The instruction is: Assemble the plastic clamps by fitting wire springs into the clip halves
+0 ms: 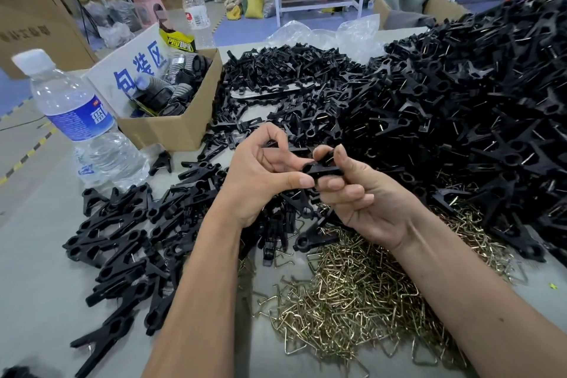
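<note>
Above the table's middle, both hands hold a black plastic clamp (322, 169) between them. My left hand (264, 175) pinches its near end with thumb and curled fingers. My right hand (356, 193) grips its other end, thumb on top. Whether a spring sits inside the clamp is hidden by the fingers. A heap of brass-coloured wire springs (352, 291) lies just below my hands. Loose black clip halves (291, 77) are piled behind them. Assembled clamps (122, 242) lie spread at the left.
A huge mound of black clamps (475, 101) fills the right side. A water bottle (82, 120) stands at the left beside an open cardboard box (171, 129) of dark parts. A second bottle (196, 15) stands behind the box. Crumpled clear plastic bags (325, 31) lie at the back.
</note>
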{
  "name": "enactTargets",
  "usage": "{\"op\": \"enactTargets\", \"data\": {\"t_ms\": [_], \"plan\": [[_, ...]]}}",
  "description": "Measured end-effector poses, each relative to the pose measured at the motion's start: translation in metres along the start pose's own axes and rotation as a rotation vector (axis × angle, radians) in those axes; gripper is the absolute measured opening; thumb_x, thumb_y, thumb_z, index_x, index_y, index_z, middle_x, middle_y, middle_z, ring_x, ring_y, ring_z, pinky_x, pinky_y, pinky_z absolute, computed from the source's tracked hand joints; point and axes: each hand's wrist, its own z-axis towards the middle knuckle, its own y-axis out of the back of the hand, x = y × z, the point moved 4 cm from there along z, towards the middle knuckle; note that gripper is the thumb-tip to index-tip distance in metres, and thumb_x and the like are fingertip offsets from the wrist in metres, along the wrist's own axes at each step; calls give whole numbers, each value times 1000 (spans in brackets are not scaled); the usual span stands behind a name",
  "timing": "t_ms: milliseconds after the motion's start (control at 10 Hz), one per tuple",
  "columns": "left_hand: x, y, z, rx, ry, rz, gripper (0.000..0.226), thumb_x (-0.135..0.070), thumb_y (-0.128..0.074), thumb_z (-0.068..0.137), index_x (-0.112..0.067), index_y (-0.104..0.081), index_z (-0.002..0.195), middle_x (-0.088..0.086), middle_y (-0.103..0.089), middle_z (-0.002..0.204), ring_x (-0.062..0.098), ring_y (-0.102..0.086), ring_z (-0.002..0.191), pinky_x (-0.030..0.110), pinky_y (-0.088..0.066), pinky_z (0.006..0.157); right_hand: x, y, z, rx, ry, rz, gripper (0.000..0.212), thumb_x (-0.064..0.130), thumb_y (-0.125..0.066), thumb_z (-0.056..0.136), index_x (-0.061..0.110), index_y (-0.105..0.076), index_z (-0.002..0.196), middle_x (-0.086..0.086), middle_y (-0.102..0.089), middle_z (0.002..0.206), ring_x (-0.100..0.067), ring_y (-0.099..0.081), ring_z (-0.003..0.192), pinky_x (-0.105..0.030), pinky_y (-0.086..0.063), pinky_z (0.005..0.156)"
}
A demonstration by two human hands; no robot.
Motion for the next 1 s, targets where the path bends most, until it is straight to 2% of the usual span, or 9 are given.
{"op": "enactTargets", "data": {"t_ms": [200, 300, 500, 600, 700, 800, 900, 1000], "plan": [[1, 1, 1, -102, -22, 152, 47, -19, -98, 59, -23, -55, 79, 9, -74, 67, 16, -66, 57, 31, -53, 58, 5, 5, 0, -31, -11, 29, 18, 17, -64, 93, 5, -68, 105, -7, -52, 69, -5, -55, 44, -13, -44, 33], [-1, -1, 0, -86, -45, 159, 48, -19, -99, 61, -21, -55, 79, 12, -73, 66, 18, -69, 55, 29, -55, 55, 5, 5, 0, 34, -57, 129, 16, 12, -63, 97, 3, -63, 110, -11, -54, 67, -11, -58, 44, -18, -47, 32], [1, -6, -1, -88, -41, 193, 47, -8, -96, 63, -16, -52, 79, 13, -71, 62, 19, -68, 52, 28, -54, 52, 6, 13, 1, -57, 7, -10, 15, 18, -59, 95, 7, -60, 106, -3, -51, 59, -4, -50, 35, -13, -37, 26], [1, -6, 1, -97, -60, 180, 49, -9, -97, 64, -15, -51, 81, 12, -73, 66, 19, -68, 53, 27, -54, 54, 10, 15, -1, -87, 71, -68, 20, 20, -58, 98, 6, -70, 106, -3, -51, 60, -3, -50, 36, -12, -38, 28], [1, -11, 6, -128, -91, 149, 44, -12, -94, 68, -13, -53, 84, 11, -76, 72, 21, -70, 58, 28, -57, 58, 21, 12, -3, -145, 191, -234, 27, 24, -57, 99, 10, -78, 108, -2, -56, 63, -3, -52, 41, -11, -41, 33], [3, -11, 18, -216, -85, 191, 36, -11, -91, 77, -11, -56, 88, 12, -78, 78, 22, -74, 65, 28, -58, 61, 51, 5, -3, -310, 367, -430, 29, 30, -65, 93, 12, -79, 112, -2, -64, 68, -5, -56, 49, -13, -45, 41], [1, -5, 38, -300, -62, 530, 31, -24, -89, 81, -13, -60, 84, 2, -76, 75, 18, -75, 70, 37, -61, 66, 101, -5, -6, -609, 631, -698, 47, 28, -71, 92, 11, -64, 135, -6, -73, 74, -13, -65, 57, -20, -53, 51], [2, -4, 53, -289, -9, 798, 28, -30, -89, 79, -20, -63, 78, -7, -70, 77, 13, -71, 75, 39, -62, 75, 139, -21, -24, -798, 823, -956, 70, 22, -75, 95, 11, -40, 154, -17, -76, 85, -25, -73, 61, -29, -59, 57]]}}
